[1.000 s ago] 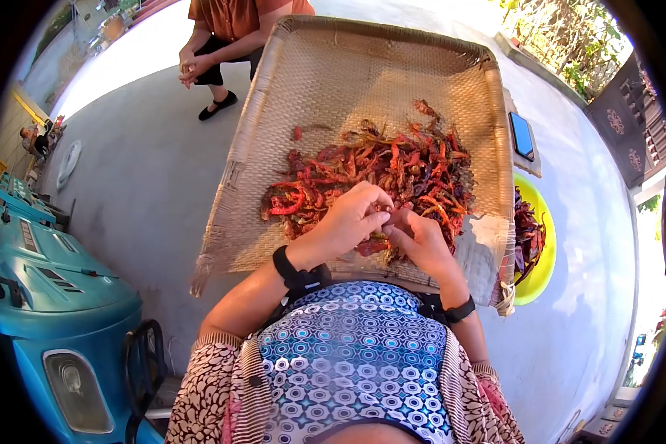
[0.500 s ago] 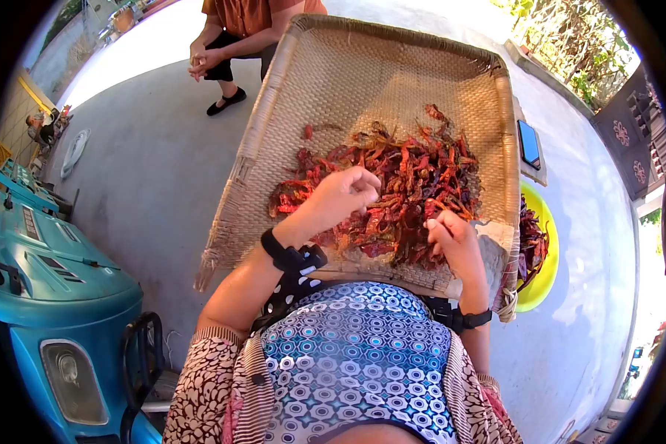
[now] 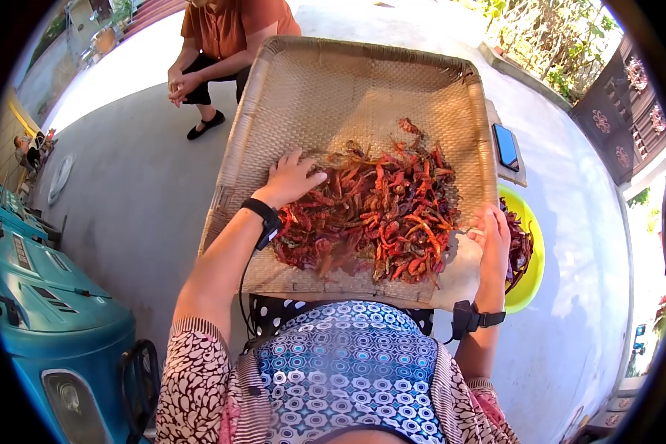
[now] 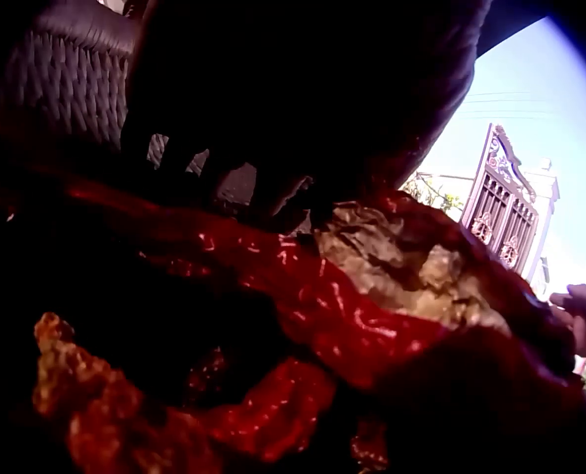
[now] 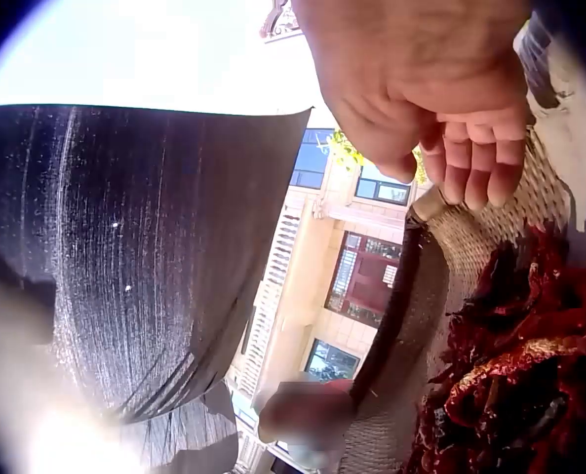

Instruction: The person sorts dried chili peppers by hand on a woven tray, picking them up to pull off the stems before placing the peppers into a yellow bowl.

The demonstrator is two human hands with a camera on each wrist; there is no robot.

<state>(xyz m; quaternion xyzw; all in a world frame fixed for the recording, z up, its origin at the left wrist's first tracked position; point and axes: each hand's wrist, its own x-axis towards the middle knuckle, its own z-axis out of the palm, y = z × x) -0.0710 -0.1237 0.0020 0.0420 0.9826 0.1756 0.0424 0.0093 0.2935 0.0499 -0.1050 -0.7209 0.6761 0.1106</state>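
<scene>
A pile of dried red chilies (image 3: 392,214) lies in a woven tray (image 3: 325,96) in front of the body. My left hand (image 3: 292,180) rests at the pile's left edge with fingers spread. In the left wrist view that hand (image 4: 303,89) is a dark shape, its fingertips down behind shiny red chilies (image 4: 342,326). At the tray's right rim is my right hand (image 3: 493,237), fingers loosely bent. The right wrist view shows the same hand (image 5: 421,89) above the rim with nothing in its fingers and chilies (image 5: 520,365) below.
A yellow-green basin (image 3: 527,288) of darker chilies stands right of the tray, beneath a phone (image 3: 505,146) in the head view. A person (image 3: 226,44) in an orange shirt sits beyond the tray's far left. A teal vehicle (image 3: 59,296) stands at left.
The hands were together over the pile, then parted. My left hand has moved left and spread its fingers on the pile's edge; my right has moved out to the right rim.
</scene>
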